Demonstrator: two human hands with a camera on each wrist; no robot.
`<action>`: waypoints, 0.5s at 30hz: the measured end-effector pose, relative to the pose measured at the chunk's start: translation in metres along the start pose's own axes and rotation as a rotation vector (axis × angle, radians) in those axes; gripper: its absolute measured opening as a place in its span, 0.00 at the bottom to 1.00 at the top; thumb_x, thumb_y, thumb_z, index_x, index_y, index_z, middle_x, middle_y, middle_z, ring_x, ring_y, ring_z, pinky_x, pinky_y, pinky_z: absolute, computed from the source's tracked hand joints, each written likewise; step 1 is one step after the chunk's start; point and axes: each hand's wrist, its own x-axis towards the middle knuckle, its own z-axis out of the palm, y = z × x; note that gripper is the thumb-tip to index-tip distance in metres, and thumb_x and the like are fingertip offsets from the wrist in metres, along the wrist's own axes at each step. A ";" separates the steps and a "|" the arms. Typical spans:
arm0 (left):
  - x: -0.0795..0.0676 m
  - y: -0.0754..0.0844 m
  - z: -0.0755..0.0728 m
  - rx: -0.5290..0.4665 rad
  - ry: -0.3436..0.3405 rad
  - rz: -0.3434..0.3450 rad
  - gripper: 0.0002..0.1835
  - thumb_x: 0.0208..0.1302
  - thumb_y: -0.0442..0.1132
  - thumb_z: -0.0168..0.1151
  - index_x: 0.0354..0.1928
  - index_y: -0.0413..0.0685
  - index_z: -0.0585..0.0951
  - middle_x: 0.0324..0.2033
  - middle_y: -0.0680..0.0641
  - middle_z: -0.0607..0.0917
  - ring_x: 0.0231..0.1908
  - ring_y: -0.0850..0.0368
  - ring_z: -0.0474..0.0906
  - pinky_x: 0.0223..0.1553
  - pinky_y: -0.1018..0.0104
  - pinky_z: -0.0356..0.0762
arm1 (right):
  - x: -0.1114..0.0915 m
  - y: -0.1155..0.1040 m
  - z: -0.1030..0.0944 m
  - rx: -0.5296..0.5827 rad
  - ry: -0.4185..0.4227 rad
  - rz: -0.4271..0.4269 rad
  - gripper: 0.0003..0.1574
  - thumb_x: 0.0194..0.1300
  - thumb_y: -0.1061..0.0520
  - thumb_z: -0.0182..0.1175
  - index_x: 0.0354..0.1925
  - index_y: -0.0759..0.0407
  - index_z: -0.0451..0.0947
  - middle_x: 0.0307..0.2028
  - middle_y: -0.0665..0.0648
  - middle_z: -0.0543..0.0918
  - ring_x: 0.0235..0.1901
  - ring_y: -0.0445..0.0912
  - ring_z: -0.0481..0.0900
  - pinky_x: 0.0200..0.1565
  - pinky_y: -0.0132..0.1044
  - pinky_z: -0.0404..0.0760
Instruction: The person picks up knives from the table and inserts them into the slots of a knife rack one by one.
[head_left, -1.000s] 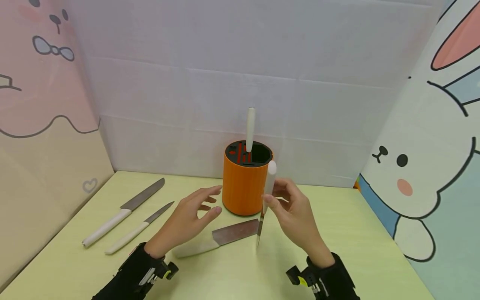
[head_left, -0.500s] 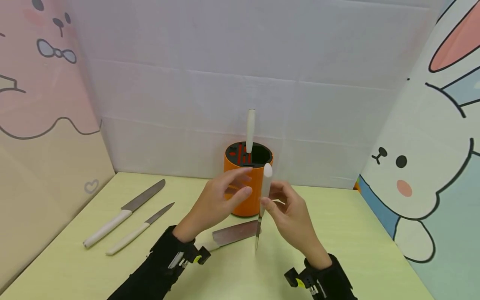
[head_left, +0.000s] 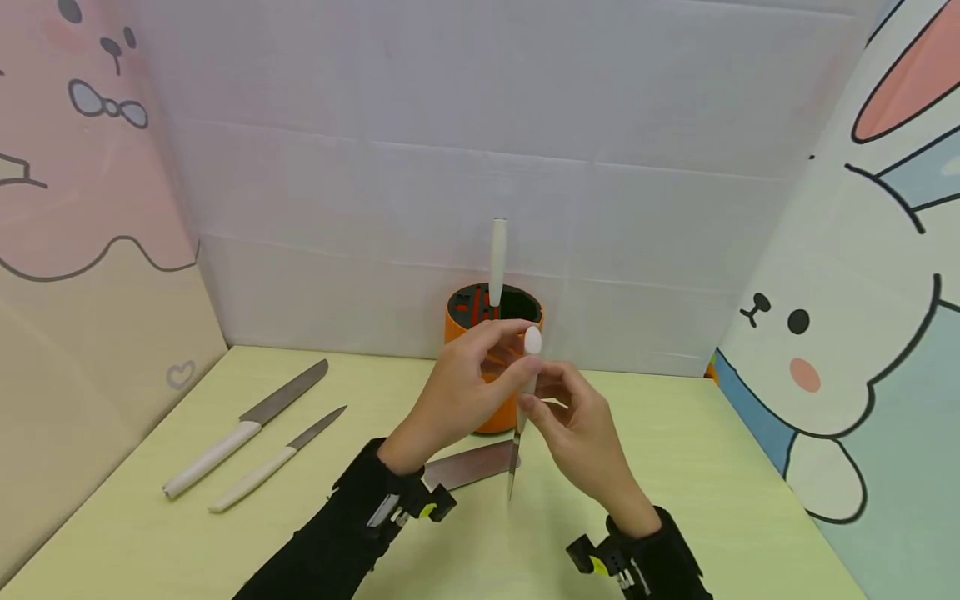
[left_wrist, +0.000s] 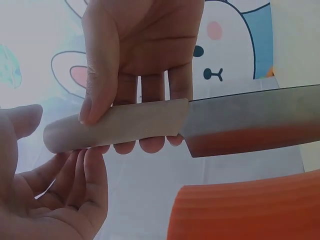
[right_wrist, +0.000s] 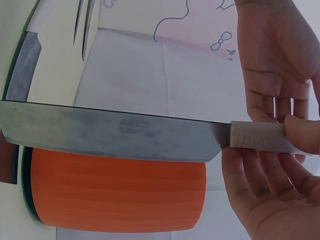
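My right hand (head_left: pixel 577 425) pinches the white handle of a broad-bladed kitchen knife (right_wrist: pixel 120 132), thumb on one side and fingers on the other. The knife hangs blade down in front of an orange knife block (right_wrist: pixel 120 195). My left hand (head_left: pixel 468 379) is at the upper end of the handle. In the left wrist view the left thumb (left_wrist: pixel 25 120) stands apart from the handle, while the left fingers reach past its end. A second broad knife (head_left: pixel 468 467) lies on the table below, its handle hidden behind the left forearm. Another white-handled knife (head_left: pixel 497 262) stands in the block.
Two more white-handled knives lie on the left of the table: a larger one (head_left: pixel 247 425) and a slim one (head_left: pixel 277 458). A white sheet (head_left: pixel 337 183) hangs behind the block. Cartoon-printed cloths (head_left: pixel 847 333) flank the table (head_left: pixel 720 492).
My left hand has moved right and up from over the lying knife to the upper end of the held knife's handle. The right hand has shifted slightly left with its knife.
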 end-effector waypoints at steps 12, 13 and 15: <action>0.002 0.003 0.005 -0.006 0.035 -0.041 0.19 0.66 0.52 0.61 0.54 0.53 0.77 0.39 0.57 0.78 0.40 0.65 0.75 0.40 0.68 0.80 | -0.001 -0.001 0.001 0.008 0.009 0.007 0.20 0.62 0.71 0.59 0.52 0.64 0.71 0.43 0.60 0.77 0.42 0.52 0.79 0.44 0.37 0.81; 0.002 0.004 0.005 -0.004 0.037 -0.042 0.19 0.66 0.52 0.60 0.54 0.53 0.77 0.39 0.58 0.78 0.40 0.65 0.75 0.40 0.68 0.80 | 0.000 -0.001 0.001 0.011 0.009 0.009 0.20 0.62 0.71 0.59 0.52 0.64 0.71 0.43 0.60 0.77 0.42 0.52 0.79 0.45 0.37 0.81; 0.002 0.004 0.004 -0.001 0.038 -0.043 0.18 0.66 0.52 0.60 0.54 0.53 0.77 0.39 0.58 0.78 0.40 0.65 0.75 0.40 0.68 0.80 | 0.000 -0.001 0.002 0.014 0.009 0.010 0.19 0.62 0.71 0.59 0.52 0.65 0.71 0.43 0.60 0.77 0.42 0.52 0.79 0.45 0.38 0.81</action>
